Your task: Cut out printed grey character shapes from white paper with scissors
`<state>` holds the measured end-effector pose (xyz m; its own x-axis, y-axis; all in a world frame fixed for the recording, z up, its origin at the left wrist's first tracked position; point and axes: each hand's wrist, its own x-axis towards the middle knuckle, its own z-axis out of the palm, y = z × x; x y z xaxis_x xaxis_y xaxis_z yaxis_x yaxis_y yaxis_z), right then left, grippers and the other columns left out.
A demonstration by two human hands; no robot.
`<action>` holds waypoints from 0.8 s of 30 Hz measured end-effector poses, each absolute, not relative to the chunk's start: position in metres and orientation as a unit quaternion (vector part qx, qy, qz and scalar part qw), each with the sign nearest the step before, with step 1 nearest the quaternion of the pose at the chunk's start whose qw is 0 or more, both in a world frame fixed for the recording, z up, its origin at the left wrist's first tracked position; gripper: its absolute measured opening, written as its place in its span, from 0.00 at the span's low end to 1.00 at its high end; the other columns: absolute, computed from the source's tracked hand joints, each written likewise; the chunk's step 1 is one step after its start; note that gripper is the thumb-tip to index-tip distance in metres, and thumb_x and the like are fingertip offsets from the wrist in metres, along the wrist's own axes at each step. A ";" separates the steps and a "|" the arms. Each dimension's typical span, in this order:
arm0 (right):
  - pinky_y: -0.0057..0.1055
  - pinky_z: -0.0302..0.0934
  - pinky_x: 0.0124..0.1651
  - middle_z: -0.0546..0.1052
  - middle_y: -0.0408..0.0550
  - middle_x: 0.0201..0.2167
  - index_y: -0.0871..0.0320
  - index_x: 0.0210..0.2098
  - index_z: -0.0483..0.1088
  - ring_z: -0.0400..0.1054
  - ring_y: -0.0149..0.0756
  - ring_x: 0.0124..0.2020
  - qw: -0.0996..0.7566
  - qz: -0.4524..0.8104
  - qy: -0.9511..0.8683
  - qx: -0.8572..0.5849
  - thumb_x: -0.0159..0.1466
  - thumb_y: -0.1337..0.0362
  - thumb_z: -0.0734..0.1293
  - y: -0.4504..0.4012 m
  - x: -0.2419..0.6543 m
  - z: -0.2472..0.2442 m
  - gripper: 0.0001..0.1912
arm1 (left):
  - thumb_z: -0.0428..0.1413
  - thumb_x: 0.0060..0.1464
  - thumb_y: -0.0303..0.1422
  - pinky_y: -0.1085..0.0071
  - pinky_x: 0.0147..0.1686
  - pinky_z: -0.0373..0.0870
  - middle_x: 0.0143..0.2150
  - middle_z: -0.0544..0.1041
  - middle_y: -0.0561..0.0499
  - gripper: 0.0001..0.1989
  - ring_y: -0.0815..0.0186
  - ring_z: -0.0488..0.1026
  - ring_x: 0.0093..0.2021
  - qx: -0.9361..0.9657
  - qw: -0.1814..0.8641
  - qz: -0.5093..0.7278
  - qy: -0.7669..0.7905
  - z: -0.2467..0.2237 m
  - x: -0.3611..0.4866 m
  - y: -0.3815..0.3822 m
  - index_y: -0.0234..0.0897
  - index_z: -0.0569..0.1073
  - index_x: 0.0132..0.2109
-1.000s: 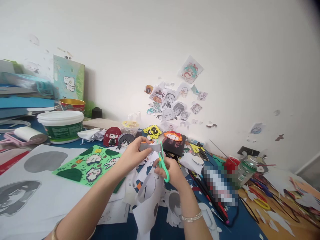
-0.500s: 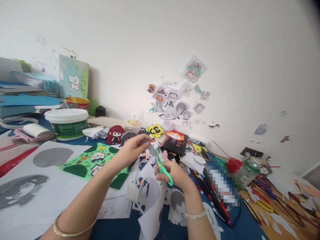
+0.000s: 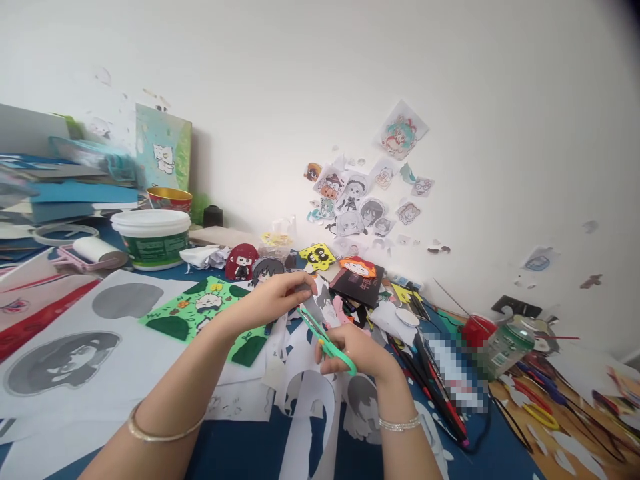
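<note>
Green scissors (image 3: 327, 347) are gripped by my right hand (image 3: 350, 350), fingers wrapped round the handles and blades pointing up and left. My left hand (image 3: 287, 293) pinches a grey printed paper piece just above the scissor tips. A curling white sheet (image 3: 306, 440) with cut openings hangs below my hands onto the blue table. Left of it lies a green drawing (image 3: 170, 325) of cartoon animals, partly under my left forearm. A sheet with grey printed figures (image 3: 65, 363) lies further left. Whether the blades touch the paper is hard to tell.
A white-lidded tub (image 3: 150, 243) stands at the back left, near stacked blue boxes (image 3: 83, 193). Behind my hands are a black box (image 3: 357, 283) and paper cutouts. Pens (image 3: 435, 393), a glass jar (image 3: 510, 347) and paper scraps lie to the right.
The view has shifted, so the surroundings appear further right. The scissors have tilted flatter, their tips now lower and left, below my left fingers. The white sheet has swung and hangs more openly.
</note>
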<state>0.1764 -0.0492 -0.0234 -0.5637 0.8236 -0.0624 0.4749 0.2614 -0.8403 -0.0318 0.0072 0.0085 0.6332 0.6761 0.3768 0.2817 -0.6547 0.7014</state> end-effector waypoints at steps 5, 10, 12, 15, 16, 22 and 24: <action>0.24 0.53 0.26 0.67 0.40 0.21 0.62 0.26 0.72 0.58 0.28 0.24 0.194 0.438 -0.771 -0.419 0.45 0.48 0.72 -0.049 0.177 -0.024 0.22 | 0.44 0.56 0.39 0.75 0.24 0.55 0.28 0.64 0.55 0.11 0.71 0.57 0.25 0.857 0.310 0.313 0.268 0.008 -0.032 0.007 0.39 0.68 0.38; 0.24 0.52 0.25 0.66 0.39 0.20 0.62 0.28 0.73 0.57 0.26 0.22 0.197 0.462 -0.757 -0.418 0.46 0.48 0.72 -0.050 0.178 -0.025 0.22 | 0.45 0.55 0.39 0.75 0.23 0.53 0.25 0.62 0.56 0.12 0.71 0.57 0.23 0.852 0.313 0.316 0.276 0.007 -0.032 0.009 0.39 0.69 0.38; 0.23 0.51 0.24 0.65 0.39 0.19 0.62 0.28 0.73 0.56 0.26 0.21 0.192 0.454 -0.762 -0.419 0.46 0.49 0.72 -0.049 0.178 -0.026 0.21 | 0.45 0.55 0.39 0.75 0.23 0.53 0.24 0.62 0.56 0.12 0.71 0.57 0.23 0.850 0.310 0.319 0.282 0.007 -0.032 0.010 0.40 0.69 0.38; 0.24 0.52 0.24 0.66 0.39 0.19 0.62 0.29 0.73 0.56 0.27 0.21 0.184 0.444 -0.766 -0.427 0.46 0.49 0.72 -0.049 0.178 -0.027 0.21 | 0.45 0.54 0.39 0.75 0.22 0.53 0.24 0.63 0.55 0.12 0.70 0.57 0.23 0.848 0.309 0.321 0.287 0.007 -0.032 0.010 0.39 0.70 0.38; 0.24 0.53 0.24 0.66 0.39 0.19 0.62 0.29 0.73 0.57 0.27 0.21 0.183 0.438 -0.767 -0.431 0.47 0.49 0.72 -0.049 0.177 -0.027 0.21 | 0.46 0.54 0.39 0.75 0.22 0.53 0.24 0.63 0.55 0.12 0.70 0.58 0.23 0.848 0.310 0.321 0.286 0.007 -0.032 0.010 0.39 0.70 0.37; 0.25 0.54 0.25 0.65 0.39 0.18 0.62 0.29 0.73 0.57 0.27 0.21 0.182 0.420 -0.773 -0.438 0.48 0.48 0.70 -0.049 0.177 -0.026 0.21 | 0.46 0.55 0.38 0.76 0.24 0.55 0.27 0.65 0.55 0.11 0.71 0.58 0.24 0.848 0.312 0.323 0.281 0.008 -0.032 0.008 0.40 0.70 0.37; 0.25 0.54 0.25 0.65 0.39 0.18 0.62 0.30 0.73 0.57 0.27 0.22 0.186 0.425 -0.773 -0.433 0.48 0.48 0.71 -0.048 0.177 -0.026 0.22 | 0.45 0.55 0.38 0.76 0.23 0.54 0.26 0.64 0.56 0.11 0.71 0.57 0.24 0.851 0.309 0.320 0.280 0.008 -0.032 0.008 0.40 0.70 0.38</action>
<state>0.1769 -0.0484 -0.0262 -0.5555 0.8277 -0.0795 0.5111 0.2645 -0.8178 -0.0317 0.0081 0.0079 0.6384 0.6742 0.3714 0.2790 -0.6524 0.7047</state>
